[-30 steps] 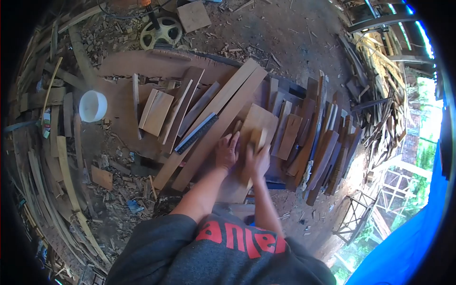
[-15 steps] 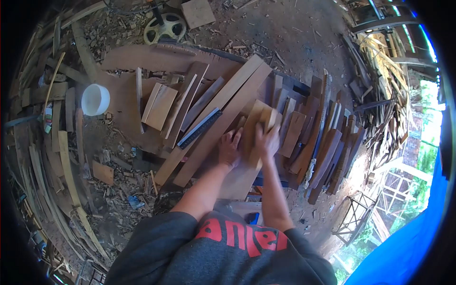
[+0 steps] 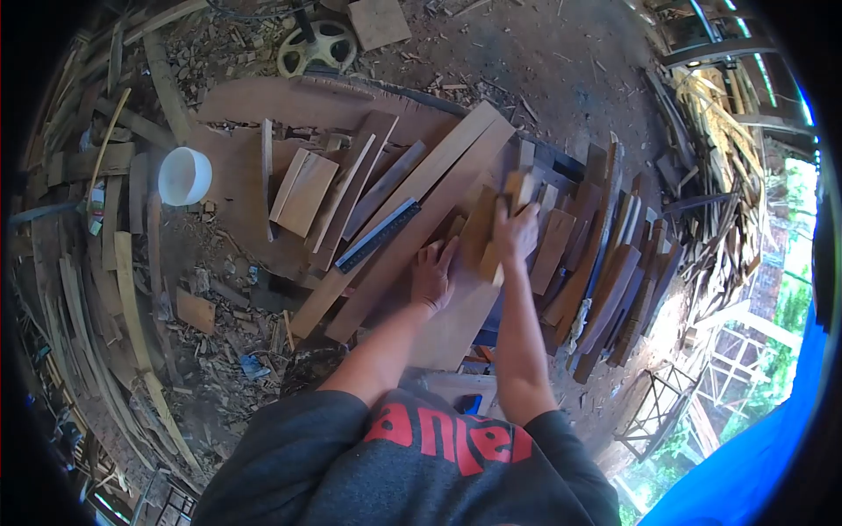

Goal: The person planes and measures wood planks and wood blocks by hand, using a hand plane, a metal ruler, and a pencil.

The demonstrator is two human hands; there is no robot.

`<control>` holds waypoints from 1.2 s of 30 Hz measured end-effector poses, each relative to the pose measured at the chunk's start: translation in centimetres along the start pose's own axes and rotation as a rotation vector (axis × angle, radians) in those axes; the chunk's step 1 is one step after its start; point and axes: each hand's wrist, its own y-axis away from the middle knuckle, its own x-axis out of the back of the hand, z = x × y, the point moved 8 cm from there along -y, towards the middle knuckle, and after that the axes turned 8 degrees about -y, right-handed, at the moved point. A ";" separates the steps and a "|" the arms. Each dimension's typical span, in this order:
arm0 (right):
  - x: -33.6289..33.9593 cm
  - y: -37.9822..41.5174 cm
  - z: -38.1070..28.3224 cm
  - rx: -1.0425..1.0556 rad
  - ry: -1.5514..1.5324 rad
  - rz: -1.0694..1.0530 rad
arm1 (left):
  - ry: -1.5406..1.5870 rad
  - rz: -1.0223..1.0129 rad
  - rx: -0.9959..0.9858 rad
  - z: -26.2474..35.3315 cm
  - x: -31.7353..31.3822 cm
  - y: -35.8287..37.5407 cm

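My left hand (image 3: 432, 273) rests with fingers apart on wood near the middle of the work surface. Just right of it, my right hand (image 3: 516, 233) is closed on a light wooden block (image 3: 519, 187), which is slightly blurred. A short tan board (image 3: 478, 230) lies between the two hands, its lower part beside my right fingers. Long planks (image 3: 421, 230) run diagonally to the left of my left hand, with a dark metal ruler (image 3: 379, 235) on them.
Several boards (image 3: 605, 289) stand or lie in a row on the right. Shorter pieces (image 3: 304, 193) lie at the left. A white bucket (image 3: 184, 176), a handwheel (image 3: 317, 48) and scrap wood surround the work area.
My right hand has moved a little right and up with the wooden block. My left hand stays nearly in place, and the whole view has shifted slightly.
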 end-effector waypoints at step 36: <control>0.1 5.7 1.3 0.110 -0.004 -0.013 | 0.036 -0.012 0.006 -0.4 -0.9 0.1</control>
